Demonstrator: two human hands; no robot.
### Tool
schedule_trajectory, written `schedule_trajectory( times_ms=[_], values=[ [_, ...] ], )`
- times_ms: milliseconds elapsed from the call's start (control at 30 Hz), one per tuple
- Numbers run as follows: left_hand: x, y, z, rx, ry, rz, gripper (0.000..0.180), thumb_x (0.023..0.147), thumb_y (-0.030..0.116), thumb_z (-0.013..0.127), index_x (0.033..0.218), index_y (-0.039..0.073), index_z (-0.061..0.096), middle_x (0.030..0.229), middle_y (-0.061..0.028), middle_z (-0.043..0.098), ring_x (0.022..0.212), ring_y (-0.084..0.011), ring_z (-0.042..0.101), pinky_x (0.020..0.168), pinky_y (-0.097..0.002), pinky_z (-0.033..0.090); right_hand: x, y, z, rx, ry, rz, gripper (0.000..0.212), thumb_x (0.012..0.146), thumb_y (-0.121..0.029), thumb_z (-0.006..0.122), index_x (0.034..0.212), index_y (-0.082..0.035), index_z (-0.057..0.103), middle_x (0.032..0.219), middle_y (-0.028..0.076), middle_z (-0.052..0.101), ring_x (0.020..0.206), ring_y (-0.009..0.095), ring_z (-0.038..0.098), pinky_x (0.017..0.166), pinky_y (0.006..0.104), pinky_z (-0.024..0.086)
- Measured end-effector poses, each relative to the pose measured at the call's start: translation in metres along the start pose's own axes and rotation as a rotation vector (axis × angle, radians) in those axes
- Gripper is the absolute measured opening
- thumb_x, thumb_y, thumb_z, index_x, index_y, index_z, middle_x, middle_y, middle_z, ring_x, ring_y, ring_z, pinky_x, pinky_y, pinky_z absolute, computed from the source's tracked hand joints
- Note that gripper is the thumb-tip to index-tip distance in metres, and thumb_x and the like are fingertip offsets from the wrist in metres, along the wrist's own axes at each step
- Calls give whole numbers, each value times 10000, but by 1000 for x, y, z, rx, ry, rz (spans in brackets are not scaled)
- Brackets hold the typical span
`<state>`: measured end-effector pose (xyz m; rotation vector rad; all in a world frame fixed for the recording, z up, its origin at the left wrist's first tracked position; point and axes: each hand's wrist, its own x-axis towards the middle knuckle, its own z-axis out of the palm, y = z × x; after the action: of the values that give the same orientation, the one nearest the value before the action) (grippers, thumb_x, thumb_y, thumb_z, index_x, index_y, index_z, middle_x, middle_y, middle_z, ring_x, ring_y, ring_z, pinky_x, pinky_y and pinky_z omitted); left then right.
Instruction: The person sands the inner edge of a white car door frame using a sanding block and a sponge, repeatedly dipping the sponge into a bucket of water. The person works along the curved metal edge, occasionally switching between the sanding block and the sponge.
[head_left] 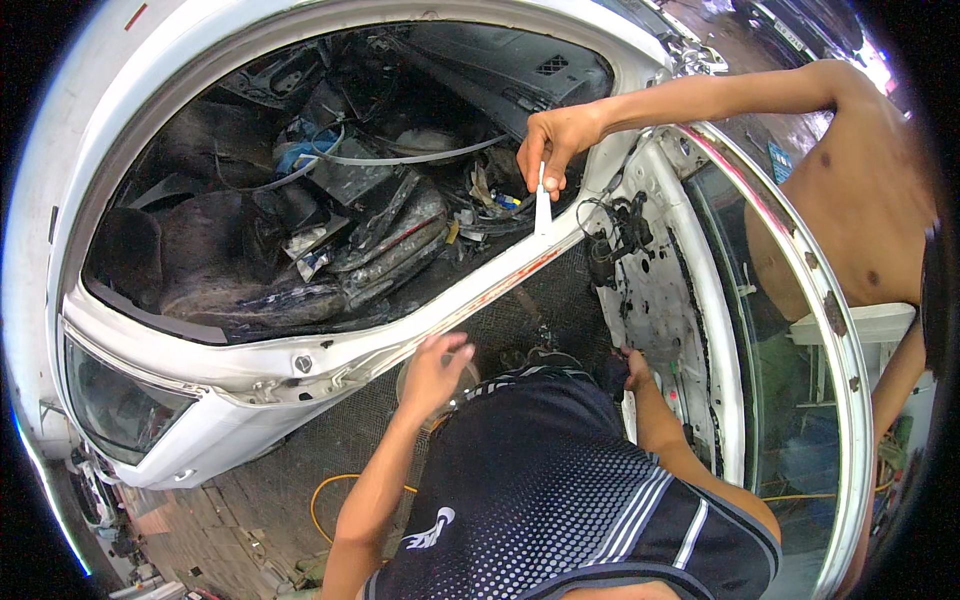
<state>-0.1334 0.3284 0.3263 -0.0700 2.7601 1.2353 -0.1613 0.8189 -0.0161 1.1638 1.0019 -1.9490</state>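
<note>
My left hand (437, 376) hovers by the white door sill (470, 297), its fingers apart with nothing plainly in them. A pale round thing shows partly behind it, too hidden to name. Low by the inner side of the open car door (665, 320), my right hand (636, 369) is closed, and a dark thing beside its fingers is too unclear to name. At the sill's far end, another person's hand (558, 145) pinches a white flat-bladed spreader (543, 212), its wide end against the sill. Red patches (510, 280) run along the sill's outer edge.
Inside the car are worn seats (220, 250), loose trim and debris. Black wiring (620, 235) hangs near the door hinge. The framed door glass (790, 400) stands between me and the shirtless person (850, 200). A yellow hose (318, 500) curves over the floor at left.
</note>
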Motion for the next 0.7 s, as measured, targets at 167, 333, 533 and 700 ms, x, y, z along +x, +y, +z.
schedule_trajectory(
  times_ms=[167,333,533,700],
  values=[
    [76,79,-19,-415,134,43,322,1008,258,628,1160,-17,701,1130,-136,689,1099,-225,629,958,-337,476,-28,6,48,16,28,116,386,1012,-372,489,1041,-47,697,987,155,744,861,351,712,898,496,560],
    [117,106,-23,-744,-52,-166,525,1007,462,605,1235,-4,678,1212,-101,681,1112,-183,619,912,-341,504,-29,14,42,32,17,111,430,1012,-404,467,1082,-44,692,1041,185,740,922,363,709,940,497,541],
    [139,120,-4,-976,-225,-237,474,976,446,660,1156,8,692,1126,-93,677,1048,-192,659,818,-336,564,3,27,-26,-58,156,54,445,1009,-422,462,1084,-49,693,1069,193,736,968,363,700,978,517,512],
    [136,114,-9,-1138,-260,-384,430,978,414,665,1141,17,680,1139,-89,680,1071,-205,655,790,-382,597,-47,36,27,-87,203,122,445,1008,-433,465,1032,-49,691,1034,178,738,980,360,687,976,541,502]
  ],
)
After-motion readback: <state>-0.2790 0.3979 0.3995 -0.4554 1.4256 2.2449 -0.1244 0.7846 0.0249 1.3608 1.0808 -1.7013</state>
